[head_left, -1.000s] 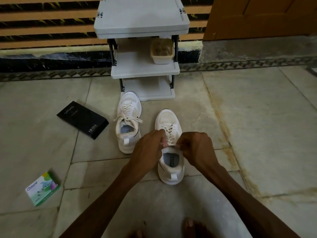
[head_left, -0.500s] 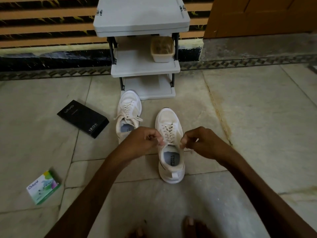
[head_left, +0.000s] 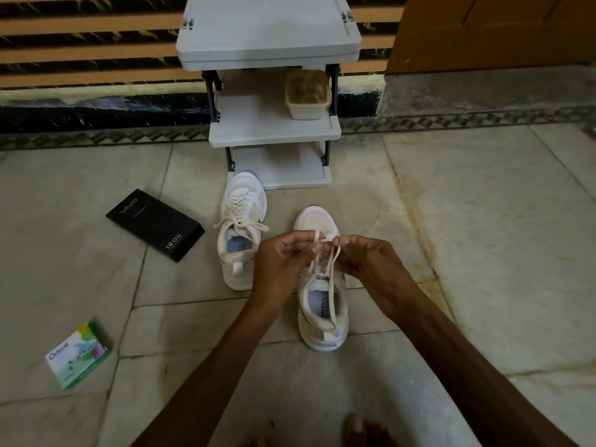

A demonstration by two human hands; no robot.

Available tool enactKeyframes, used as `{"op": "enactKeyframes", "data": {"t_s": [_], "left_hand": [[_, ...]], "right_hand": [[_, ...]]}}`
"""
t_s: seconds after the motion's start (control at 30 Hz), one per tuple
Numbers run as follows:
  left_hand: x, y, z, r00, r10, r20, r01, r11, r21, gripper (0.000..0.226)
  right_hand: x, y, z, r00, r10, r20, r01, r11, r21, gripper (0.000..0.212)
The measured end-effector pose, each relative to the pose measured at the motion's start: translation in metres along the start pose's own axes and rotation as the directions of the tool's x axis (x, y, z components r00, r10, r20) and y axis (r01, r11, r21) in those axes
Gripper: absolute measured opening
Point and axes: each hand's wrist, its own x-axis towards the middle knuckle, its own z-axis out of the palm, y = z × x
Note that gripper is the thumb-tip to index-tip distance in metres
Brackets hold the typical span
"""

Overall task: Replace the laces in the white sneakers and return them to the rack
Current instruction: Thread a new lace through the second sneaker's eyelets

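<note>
Above the near sneaker [head_left: 323, 338]: the left hand [head_left: 283, 262] and right hand [head_left: 367, 262] meet, fingers curled, each pinching an end of the lace [head_left: 333, 258].
Change: half a second ago they were apart, pulling the ends taut; now they have risen and closed together.
Meaning: this shoe looks threaded, and a knot is probably starting.
Other sneaker [head_left: 242, 221]: laced, on the floor to the left, toe beside the rack [head_left: 274, 130].
Rack: holds neither shoe yet.
</note>
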Motion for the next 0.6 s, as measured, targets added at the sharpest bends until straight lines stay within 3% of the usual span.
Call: {"op": "enactKeyframes", "data": {"t_s": [0.13,0.27,0.37,0.47,0.6], "left_hand": [[0.004,-0.01,-0.003,0.988,0.154,0.015,-0.151,0.94,0.304,0.027],[0.005,-0.015,-0.005,0.972,0.218,0.081,-0.232,0.876,0.423,0.032],[0.004,-0.014,-0.004,0.974,0.195,0.115,-0.226,0.87,0.438,0.031],[0.002,-0.014,-0.004,0.972,0.194,0.136,-0.233,0.885,0.402,0.031],[0.0,-0.018,-0.006,0.967,0.169,0.191,-0.218,0.938,0.271,0.033]], "right_hand": [[0.007,0.0,0.004,0.99,0.073,-0.118,-0.073,0.997,0.007,0.02],[0.012,0.004,0.009,0.99,0.058,-0.128,-0.079,0.984,-0.161,0.028],[0.012,0.005,0.014,0.989,-0.006,-0.145,-0.035,0.96,-0.279,0.032],[0.014,0.008,0.013,0.985,-0.025,-0.169,-0.023,0.962,-0.274,0.029],[0.012,0.005,0.007,0.999,0.045,-0.029,-0.05,0.978,-0.2,0.021]]}}
